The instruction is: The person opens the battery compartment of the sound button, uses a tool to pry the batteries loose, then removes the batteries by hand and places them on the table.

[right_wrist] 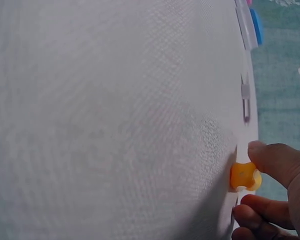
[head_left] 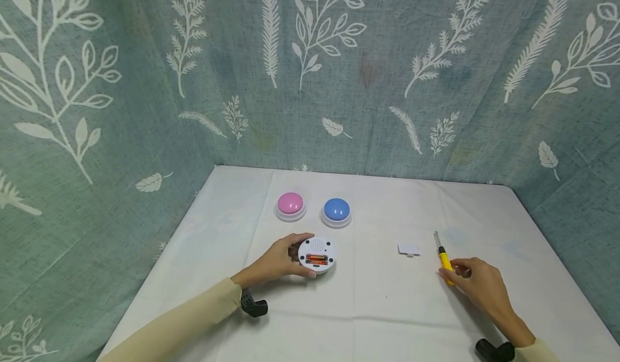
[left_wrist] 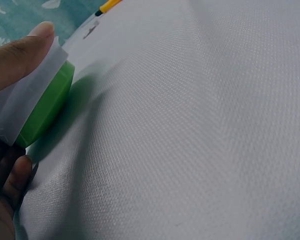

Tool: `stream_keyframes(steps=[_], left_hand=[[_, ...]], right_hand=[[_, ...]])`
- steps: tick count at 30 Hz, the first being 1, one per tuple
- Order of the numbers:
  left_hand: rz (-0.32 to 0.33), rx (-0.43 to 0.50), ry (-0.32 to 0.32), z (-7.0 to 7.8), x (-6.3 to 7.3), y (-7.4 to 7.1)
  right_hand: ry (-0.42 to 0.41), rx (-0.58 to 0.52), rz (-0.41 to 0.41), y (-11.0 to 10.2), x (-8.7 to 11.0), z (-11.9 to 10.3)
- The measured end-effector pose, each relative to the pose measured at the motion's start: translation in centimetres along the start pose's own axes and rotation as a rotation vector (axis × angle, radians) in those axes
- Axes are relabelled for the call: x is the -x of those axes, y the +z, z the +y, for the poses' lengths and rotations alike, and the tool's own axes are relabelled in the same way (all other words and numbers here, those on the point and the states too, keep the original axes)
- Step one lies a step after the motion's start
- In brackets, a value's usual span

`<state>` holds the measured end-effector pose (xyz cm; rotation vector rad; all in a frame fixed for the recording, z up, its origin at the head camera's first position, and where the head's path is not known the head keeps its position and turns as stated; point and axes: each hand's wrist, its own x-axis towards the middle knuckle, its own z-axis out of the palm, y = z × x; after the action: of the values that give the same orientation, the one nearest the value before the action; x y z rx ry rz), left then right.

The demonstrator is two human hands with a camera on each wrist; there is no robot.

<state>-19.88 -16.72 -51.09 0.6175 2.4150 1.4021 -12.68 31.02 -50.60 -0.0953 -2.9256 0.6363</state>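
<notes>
My left hand (head_left: 278, 257) holds a round push-button buzzer (head_left: 317, 246) by its edge. Its white underside faces up, with two batteries (head_left: 317, 260) showing in an uncovered compartment. In the left wrist view, the green dome (left_wrist: 47, 107) of this buzzer points down toward the cloth. My right hand (head_left: 481, 286) is at a yellow-handled screwdriver (head_left: 444, 265) lying on the table, its thumb and fingers about the handle, the tip pointing away. In the right wrist view, the thumb touches the yellow handle (right_wrist: 243, 176), with curled fingers close on its other side.
A pink buzzer (head_left: 290, 205) and a blue buzzer (head_left: 336, 211) stand dome up behind the held one. The small white battery cover (head_left: 409, 250) lies between the hands. White cloth covers the table (head_left: 378, 319); a leaf-patterned green curtain (head_left: 368, 82) hangs behind and beside it.
</notes>
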Motion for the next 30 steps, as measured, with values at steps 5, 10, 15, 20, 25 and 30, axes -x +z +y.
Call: stream_keyframes(steps=[5, 10, 15, 20, 25, 30], left_hand=[[0.003, -0.003, -0.009, 0.08, 0.05, 0.0], [0.003, -0.007, -0.017, 0.0, -0.04, 0.06], [0.001, -0.006, -0.018, 0.07, -0.09, 0.06], [-0.001, 0.0, -0.015, 0.13, 0.03, 0.1], [0.002, 0.003, -0.011, 0.19, 0.13, 0.09], [0.007, 0.003, 0.004, 0.17, 0.18, 0.06]], right_hand=[[0.04, -0.013, -0.025, -0.02, -0.09, -0.34], [0.071, -0.018, -0.023, -0.05, -0.15, -0.61], [0.087, -0.014, 0.014, -0.07, -0.18, -0.54], [0.065, -0.002, 0.058, -0.11, 0.05, -0.37], [-0.02, 0.008, 0.119, -0.38, 0.03, -0.38], [-0.095, 0.022, 0.155, -0.79, -0.17, -0.79]])
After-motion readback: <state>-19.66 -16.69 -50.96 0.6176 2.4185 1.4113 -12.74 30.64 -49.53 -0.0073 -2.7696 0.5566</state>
